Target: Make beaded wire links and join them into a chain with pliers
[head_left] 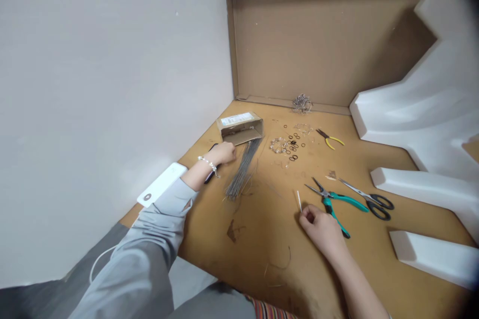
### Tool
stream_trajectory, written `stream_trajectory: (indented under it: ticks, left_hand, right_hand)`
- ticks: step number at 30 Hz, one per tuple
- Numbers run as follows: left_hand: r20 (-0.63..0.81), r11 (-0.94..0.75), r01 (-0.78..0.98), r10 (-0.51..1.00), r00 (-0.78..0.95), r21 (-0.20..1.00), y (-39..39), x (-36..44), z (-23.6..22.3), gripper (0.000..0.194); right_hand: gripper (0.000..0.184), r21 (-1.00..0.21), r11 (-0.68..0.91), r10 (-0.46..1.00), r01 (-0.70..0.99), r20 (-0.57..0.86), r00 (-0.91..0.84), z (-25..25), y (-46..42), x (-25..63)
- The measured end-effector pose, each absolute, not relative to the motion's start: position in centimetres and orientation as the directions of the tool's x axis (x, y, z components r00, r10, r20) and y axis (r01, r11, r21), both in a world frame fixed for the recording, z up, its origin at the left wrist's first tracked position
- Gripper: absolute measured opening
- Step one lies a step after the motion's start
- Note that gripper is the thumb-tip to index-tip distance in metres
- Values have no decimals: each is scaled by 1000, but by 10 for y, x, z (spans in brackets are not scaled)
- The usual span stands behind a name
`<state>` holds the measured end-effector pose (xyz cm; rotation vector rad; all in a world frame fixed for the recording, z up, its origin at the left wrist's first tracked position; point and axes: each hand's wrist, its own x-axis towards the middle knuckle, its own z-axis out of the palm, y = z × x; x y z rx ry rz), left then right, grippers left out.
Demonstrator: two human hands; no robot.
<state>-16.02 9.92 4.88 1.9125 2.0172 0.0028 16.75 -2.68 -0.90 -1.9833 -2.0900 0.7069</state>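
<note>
My right hand (318, 227) pinches a thin silvery rod (299, 200) that stands up from the fingertips. Just right of that hand lie teal-handled pliers (339, 199), jaws pointing away. My left hand (223, 153), a beaded bracelet (208, 163) at its wrist, has its fingers curled in; what they hold, if anything, is hidden. Beside it lies a bundle of thin grey wires (242, 172), its far end near the open side of a small cardboard box (240, 128). A dark phone-like object (210, 175) shows partly beneath the left hand and wrist.
Black rings (294, 147), a clear beaded loop (279, 145), yellow-handled pliers (330, 138) and black-handled scissors (368, 198) lie on the brown tabletop (269, 239). A white power bank (162, 184) borders the left forearm. White foam (422, 184) stands right; cardboard (322, 45) rises behind.
</note>
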Motion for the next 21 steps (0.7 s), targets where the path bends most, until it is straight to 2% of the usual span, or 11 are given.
stream_trajectory:
  ticks: [5, 10, 15, 21]
  left_hand:
    - [-196, 87, 973, 980, -44, 215, 100, -153, 29, 18]
    - [-229, 111, 958, 972, -49, 264, 103, -146, 20, 6]
    - [-321, 136, 874, 947, 24, 466, 105, -148, 23, 13]
    - [-389, 214, 646, 910, 140, 733, 104, -159, 32, 10]
  right_hand:
    - [13, -446, 2, 976, 895, -193, -98, -8, -27, 167]
    - [13, -452, 7, 979, 892, -180, -99, -10, -27, 167]
    - [12, -463, 5, 981, 886, -170, -94, -10, -28, 167]
    - [13, -449, 8, 981, 893, -167, -93, -11, -27, 167]
